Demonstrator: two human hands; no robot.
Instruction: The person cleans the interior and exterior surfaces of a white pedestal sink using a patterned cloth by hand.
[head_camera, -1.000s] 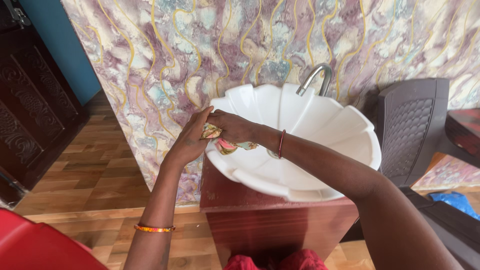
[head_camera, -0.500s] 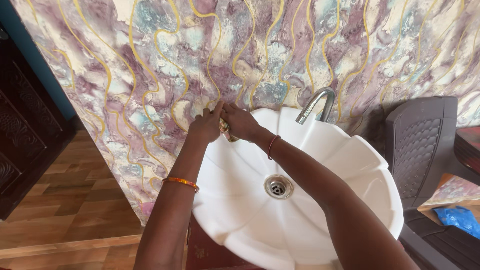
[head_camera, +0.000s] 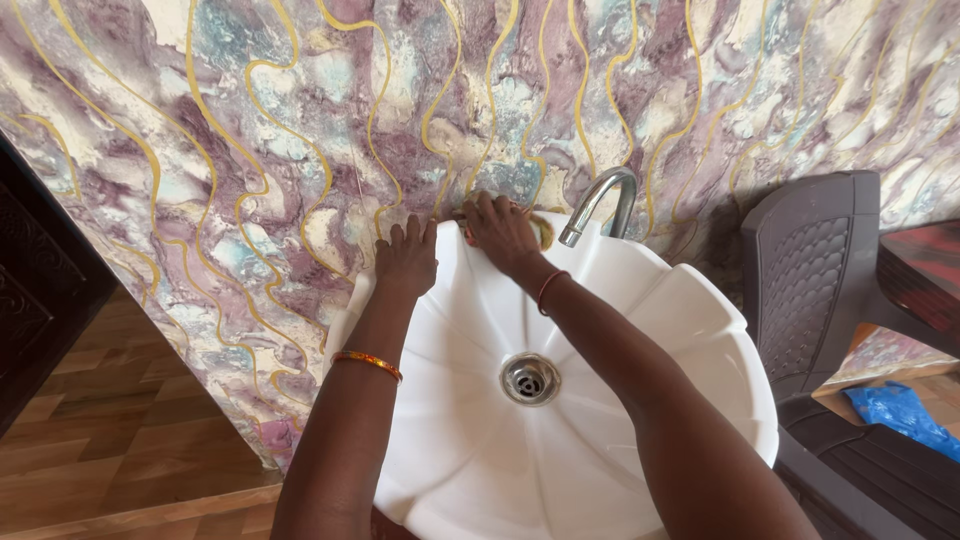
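Marbled wall (head_camera: 300, 150) behind white basin (head_camera: 640, 330)

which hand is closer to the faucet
Right. The right hand presses a cloth on the basin's back rim just left of the faucet; the left hand rests farther left on the rim.

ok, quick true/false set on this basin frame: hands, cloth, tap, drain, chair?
1. The right hand presses a cloth at the basin's back rim, beside the tap. True.
2. The left hand holds the tap. False: it rests on the white basin at its left rim, apart from the tap.
3. Water runs from the tap. False: no stream shows.
4. The drain is uncovered. True.
5. A dark plastic chair stands left of the basin. False: it stands to the right.
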